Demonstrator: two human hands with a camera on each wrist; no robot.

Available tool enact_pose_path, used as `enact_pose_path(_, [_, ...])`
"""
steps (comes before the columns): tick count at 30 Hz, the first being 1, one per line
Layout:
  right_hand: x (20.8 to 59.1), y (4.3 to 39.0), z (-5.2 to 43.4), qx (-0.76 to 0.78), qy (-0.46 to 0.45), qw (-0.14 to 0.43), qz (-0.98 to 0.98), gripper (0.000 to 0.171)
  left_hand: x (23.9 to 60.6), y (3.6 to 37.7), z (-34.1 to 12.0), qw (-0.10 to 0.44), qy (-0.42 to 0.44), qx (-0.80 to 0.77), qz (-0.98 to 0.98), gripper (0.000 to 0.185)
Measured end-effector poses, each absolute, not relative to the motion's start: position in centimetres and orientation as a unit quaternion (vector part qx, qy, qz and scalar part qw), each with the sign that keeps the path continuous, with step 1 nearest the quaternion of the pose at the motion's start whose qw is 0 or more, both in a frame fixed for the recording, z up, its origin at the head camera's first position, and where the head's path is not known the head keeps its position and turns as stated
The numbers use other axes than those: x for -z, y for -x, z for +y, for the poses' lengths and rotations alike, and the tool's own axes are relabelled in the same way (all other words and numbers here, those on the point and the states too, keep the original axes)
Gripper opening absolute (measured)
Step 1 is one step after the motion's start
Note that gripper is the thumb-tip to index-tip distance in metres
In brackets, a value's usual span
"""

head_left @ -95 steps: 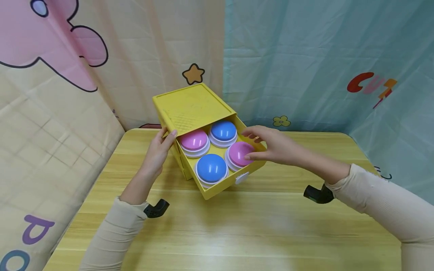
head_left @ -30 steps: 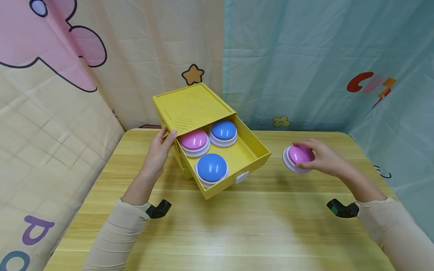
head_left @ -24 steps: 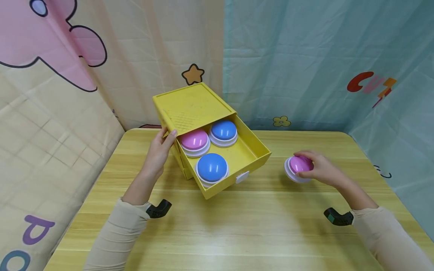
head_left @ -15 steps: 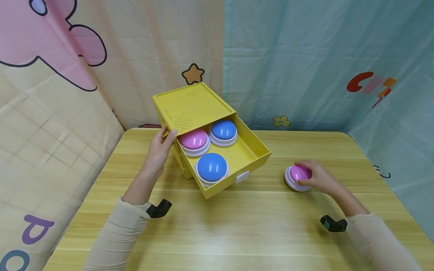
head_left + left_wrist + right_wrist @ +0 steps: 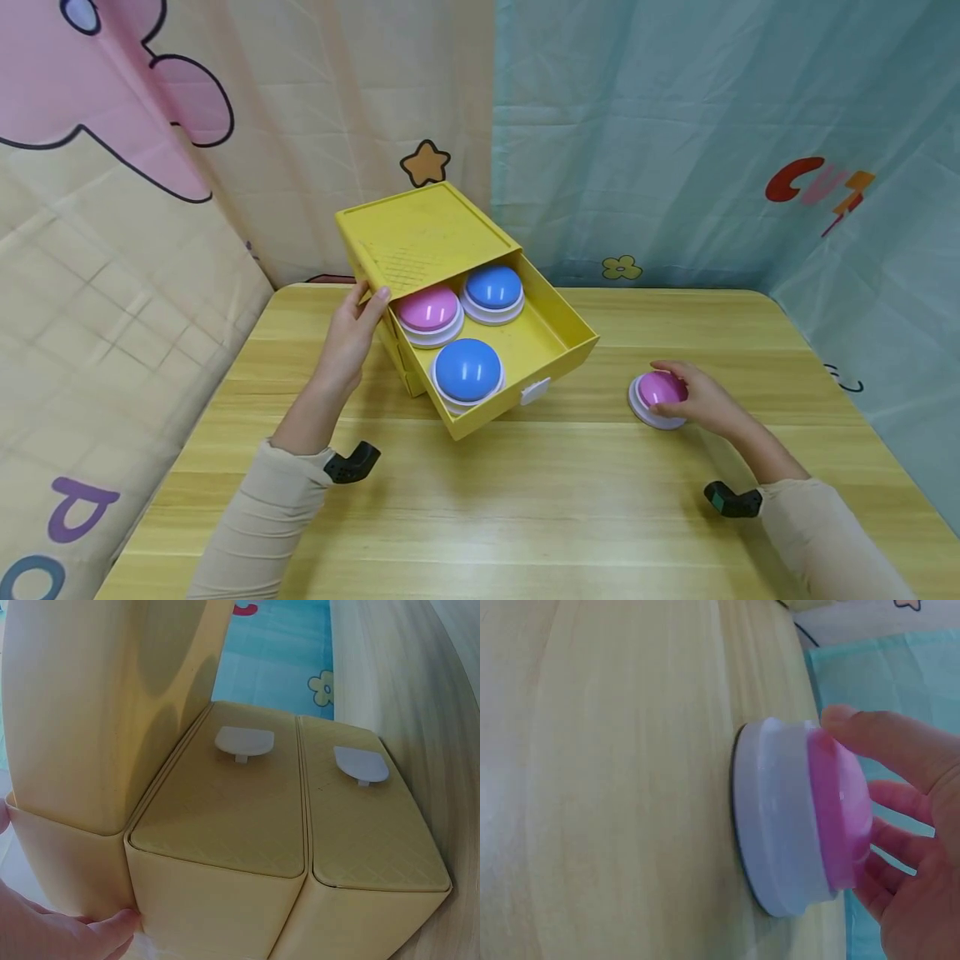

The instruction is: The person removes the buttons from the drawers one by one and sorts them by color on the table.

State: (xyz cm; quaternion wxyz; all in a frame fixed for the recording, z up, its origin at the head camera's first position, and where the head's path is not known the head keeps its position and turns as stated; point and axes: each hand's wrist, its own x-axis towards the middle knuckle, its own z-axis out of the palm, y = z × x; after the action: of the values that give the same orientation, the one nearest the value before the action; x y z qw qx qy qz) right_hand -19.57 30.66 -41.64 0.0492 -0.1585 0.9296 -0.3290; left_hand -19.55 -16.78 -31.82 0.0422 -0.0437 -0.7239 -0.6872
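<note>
Pink button on table, in right hand's grasp; left hand on drawer unit

Pink button [image 5: 660, 389]: white base down on the wood-look table [image 5: 487, 517], dome up, right of the drawer unit and apart from it. Right hand [image 5: 705, 404] grasps it by the dome, thumb on one side, fingers round the other; right wrist view shows the base against the tabletop.

Yellow drawer unit [image 5: 427, 233] sits angled toward the back of the table. Left hand [image 5: 348, 337] grips its front left corner, thumb on the top edge, fingers on the side.

Top drawer [image 5: 543, 333] is pulled out, white tab [image 5: 536, 392] on its front. Inside: second pink button [image 5: 428, 308] by the unit's front edge, rear blue button [image 5: 493, 287] just beside it, front blue button [image 5: 468, 368] in the near corner. Left wrist view: two lower drawers closed, each with a white pull [image 5: 244, 741].

Both wrists: beige sleeves [image 5: 255, 517], black devices [image 5: 352, 462]. Behind the table: printed curtains [image 5: 637, 125], cream left, teal right, with an orange star [image 5: 425, 162] and yellow flower [image 5: 621, 267].
</note>
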Motion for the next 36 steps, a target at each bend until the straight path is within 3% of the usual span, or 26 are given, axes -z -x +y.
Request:
enact_pose_path(9, [37.5, 20.1, 30.1, 0.363, 0.178, 0.024, 0.914, 0.084, 32.0, 19.6, -16.8, 0.043, 0.041, 0.689, -0.722, 0.076])
enact_pose_path(20, [28.5, 20.8, 24.9, 0.357, 0.25, -0.032, 0.9, 0.084, 31.8, 19.6, -16.8, 0.042, 0.041, 0.692, -0.72, 0.076])
enact_pose_path(28, [25.1, 21.0, 19.1, 0.342, 0.357, 0.006, 0.869, 0.083, 31.9, 19.6, -16.9, 0.044, 0.047, 0.693, -0.718, 0.075])
enact_pose_path(36, [24.4, 21.1, 13.0, 0.29, 0.466, 0.064, 0.833, 0.082, 31.9, 19.6, -16.9, 0.04, 0.037, 0.69, -0.722, 0.078])
